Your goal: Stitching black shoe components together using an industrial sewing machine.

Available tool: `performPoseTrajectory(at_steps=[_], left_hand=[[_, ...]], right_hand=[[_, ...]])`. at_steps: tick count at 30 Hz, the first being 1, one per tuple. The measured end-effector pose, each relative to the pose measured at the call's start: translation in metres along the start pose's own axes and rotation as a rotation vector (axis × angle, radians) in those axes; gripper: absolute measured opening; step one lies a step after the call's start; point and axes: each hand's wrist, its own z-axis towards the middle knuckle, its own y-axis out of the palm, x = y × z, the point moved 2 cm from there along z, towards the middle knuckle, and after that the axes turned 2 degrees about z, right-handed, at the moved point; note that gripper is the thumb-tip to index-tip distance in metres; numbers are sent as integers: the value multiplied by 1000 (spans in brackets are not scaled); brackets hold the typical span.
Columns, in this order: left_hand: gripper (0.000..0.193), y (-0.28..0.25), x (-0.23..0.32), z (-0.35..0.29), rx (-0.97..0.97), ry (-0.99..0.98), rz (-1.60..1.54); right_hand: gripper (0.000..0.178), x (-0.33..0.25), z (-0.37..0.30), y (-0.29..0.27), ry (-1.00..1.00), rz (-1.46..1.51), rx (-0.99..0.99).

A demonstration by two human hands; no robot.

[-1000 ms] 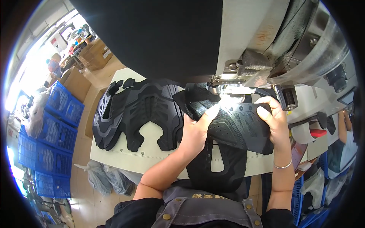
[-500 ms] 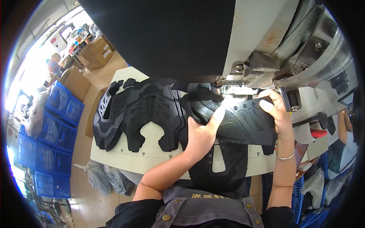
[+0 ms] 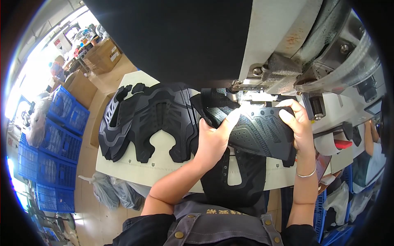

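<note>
Under the lit working head of a sewing machine (image 3: 256,86) is a black shoe upper (image 3: 260,137) with perforations and raised lines. My left hand (image 3: 215,137) grips its left part, thumb stretched along the top close to the machine's foot; the fingers are hidden beneath. At the right end, my right hand (image 3: 297,125) pinches the edge by the row of eyelets, thumb on top. Below it another black upper (image 3: 242,190) lies over the table's front edge. Left of my hands, several flat black and grey shoe uppers (image 3: 158,115) are stacked in overlapping piles.
The pale table (image 3: 164,172) bears a ruler scale along its front. Blue crates (image 3: 61,141) are stacked at the left, with cardboard boxes (image 3: 102,57) behind. Plastic bags (image 3: 106,190) lie on the floor. Another person's arm (image 3: 371,135) shows at the far right.
The held upper has turned slightly, its right end dipping toward me. My left hand has shifted a little left and nearer with it; my right hand has moved slightly.
</note>
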Motion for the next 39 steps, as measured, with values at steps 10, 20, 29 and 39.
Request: performPoseTrajectory(at_steps=[10, 20, 29, 39], left_hand=[[15, -7, 5, 10, -133, 28, 201], [13, -10, 7, 6, 19, -27, 85], [21, -18, 6, -39, -243, -283, 223], [19, -18, 2, -55, -282, -304, 205]], right_hand=[[19, 1, -3, 6, -23, 58, 32], [19, 2, -17, 10, -4, 101, 60], [22, 2, -32, 17, -23, 84, 80], [25, 4, -45, 19, -18, -57, 97]])
